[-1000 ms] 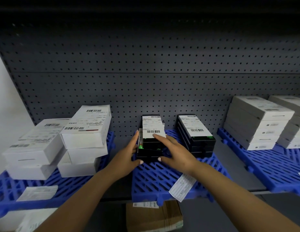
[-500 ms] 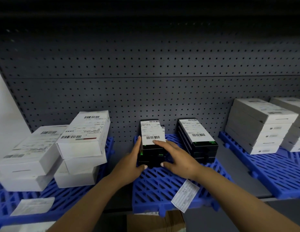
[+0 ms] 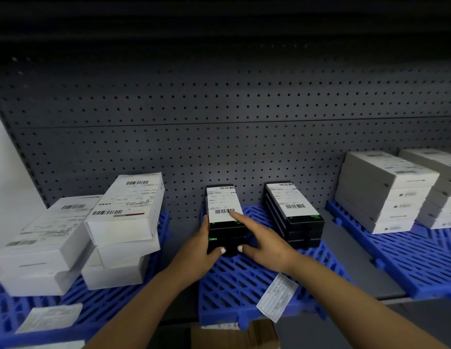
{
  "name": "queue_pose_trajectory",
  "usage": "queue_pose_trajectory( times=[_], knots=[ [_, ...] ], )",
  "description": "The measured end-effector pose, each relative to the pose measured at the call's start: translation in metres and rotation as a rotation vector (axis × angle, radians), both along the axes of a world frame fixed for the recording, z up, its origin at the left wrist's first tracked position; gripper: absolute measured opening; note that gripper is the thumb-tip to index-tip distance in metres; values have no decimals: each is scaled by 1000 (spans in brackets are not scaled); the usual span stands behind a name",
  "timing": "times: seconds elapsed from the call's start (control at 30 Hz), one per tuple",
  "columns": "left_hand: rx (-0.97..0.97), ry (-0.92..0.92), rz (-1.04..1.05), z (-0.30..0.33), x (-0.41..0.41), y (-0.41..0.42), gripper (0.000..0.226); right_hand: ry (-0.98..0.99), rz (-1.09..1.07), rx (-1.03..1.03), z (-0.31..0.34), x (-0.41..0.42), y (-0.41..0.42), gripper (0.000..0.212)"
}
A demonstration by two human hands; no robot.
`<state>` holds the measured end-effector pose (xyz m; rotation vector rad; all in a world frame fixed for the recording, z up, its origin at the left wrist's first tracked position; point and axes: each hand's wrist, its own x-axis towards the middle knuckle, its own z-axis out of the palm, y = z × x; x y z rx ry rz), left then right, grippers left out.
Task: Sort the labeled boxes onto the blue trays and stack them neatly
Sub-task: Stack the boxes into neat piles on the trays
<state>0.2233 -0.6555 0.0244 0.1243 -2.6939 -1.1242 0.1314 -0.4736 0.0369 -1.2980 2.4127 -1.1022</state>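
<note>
- Blue slatted left tray (image 3: 98, 302) carries white boxes (image 3: 123, 205) in two piles, and they look untidy: the top box on the right pile sits skewed and overhangs the one beneath. I'd say this pile needs squaring. A loose label (image 3: 49, 317) lies on the tray's front, near the edge.
- Middle tray (image 3: 244, 285) next: left hand (image 3: 201, 250) is pressed flat against the left side of the black stack (image 3: 225, 222), thumb on its front face.
- Right hand (image 3: 263, 244) mirrors it, fingers straight across the stack's top and right side, thumb on the front. Neither hand curls round anything; they seem to be nudging the stack square.
- Just beside it, apart by a narrow gap, stands the second black stack (image 3: 293, 217), already neat against the pegboard (image 3: 219, 122).
- Room here: the tray's whole front half is bare slats, though a paper slip (image 3: 277, 299) hangs off its front right edge and could be brushed away.
- Right tray (image 3: 408, 260) holds grey-white stacks (image 3: 383, 192), tidy and set back, with open slats in front.
- My read: sorting mostly done, straightening remains.
</note>
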Motion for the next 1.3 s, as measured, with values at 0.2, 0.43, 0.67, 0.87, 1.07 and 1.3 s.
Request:
queue_pose_trajectory(
  times=[0.2,0.43,0.67,0.87,1.07,1.3],
  knots=[
    [-11,-16,72,-1,-6,-2,101,5,-48,47,3,-4,0,89],
    [5,-55,42,-3,-10,-3,100,-295,-77,-21,2,-12,-2,93],
    [-10,-2,-25,-6,-8,-2,84,-282,-75,2,0,-19,-2,96],
    [-91,84,2,-8,-4,2,91,20,-75,112,0,-16,-1,104],
    [-173,181,34,-5,0,-2,104,137,-43,154,3,-12,2,84],
    [-278,149,58,-3,-2,-4,82,233,-25,252,12,-18,-3,84]
  ],
)
